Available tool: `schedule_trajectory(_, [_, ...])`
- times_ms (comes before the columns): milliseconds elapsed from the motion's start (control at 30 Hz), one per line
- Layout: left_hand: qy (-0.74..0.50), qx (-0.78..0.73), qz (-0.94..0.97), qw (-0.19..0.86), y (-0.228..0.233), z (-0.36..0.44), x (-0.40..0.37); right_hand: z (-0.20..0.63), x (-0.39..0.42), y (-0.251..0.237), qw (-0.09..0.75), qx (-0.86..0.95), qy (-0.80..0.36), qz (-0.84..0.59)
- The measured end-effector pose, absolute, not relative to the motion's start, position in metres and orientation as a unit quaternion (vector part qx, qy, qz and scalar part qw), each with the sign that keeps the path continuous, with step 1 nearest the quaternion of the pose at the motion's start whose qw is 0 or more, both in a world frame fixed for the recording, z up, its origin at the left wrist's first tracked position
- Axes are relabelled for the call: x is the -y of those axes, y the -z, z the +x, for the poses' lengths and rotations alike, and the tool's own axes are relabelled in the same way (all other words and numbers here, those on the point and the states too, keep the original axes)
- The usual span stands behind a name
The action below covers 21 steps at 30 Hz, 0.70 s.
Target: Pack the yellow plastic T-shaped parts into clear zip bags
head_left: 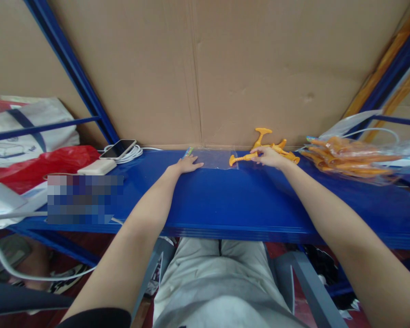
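Observation:
My left hand (pixel 188 164) lies flat with fingers spread on the left end of a clear plastic bag (pixel 213 158). A small colourful printed label (pixel 189 152) shows at that end, by my fingertips. My right hand (pixel 268 157) is closed on an orange plastic piece (pixel 242 158) with a ribbed stem and a flared, T-shaped end. That flared end lies over the bag's right end. Behind my right hand, a second orange plastic piece (pixel 261 135) with a similar flared end stands against the cardboard. My right fingers and palm partly hide both pieces.
A clear bag of orange pieces (pixel 351 159) lies at the right on the blue table (pixel 222 200). To the left are a phone (pixel 119 149), a coiled white cable (pixel 131 155), a white box-shaped device (pixel 97 167) and a red bag (pixel 68 159). Cardboard (pixel 198 73) stands behind.

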<state>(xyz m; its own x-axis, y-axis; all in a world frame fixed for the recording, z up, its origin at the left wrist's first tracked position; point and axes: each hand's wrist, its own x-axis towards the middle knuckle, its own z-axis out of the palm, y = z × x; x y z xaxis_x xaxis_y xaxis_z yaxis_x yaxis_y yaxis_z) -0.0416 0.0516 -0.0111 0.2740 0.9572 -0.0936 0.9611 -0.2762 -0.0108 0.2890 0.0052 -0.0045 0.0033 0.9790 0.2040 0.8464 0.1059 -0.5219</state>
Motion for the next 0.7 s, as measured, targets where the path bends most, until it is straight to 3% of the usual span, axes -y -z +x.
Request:
schedule_trajectory(367, [0.045,-0.576,0.815,0.030,0.012,-0.037,-0.053,0.283,-0.002,0.001,0.282,0.696,-0.073,-0.657])
schedule_trajectory(700, [0.034,-0.561,0.824,0.068,0.012,-0.032,-0.052,0.264,0.010,-0.003,0.312,0.719,-0.235,-0.575])
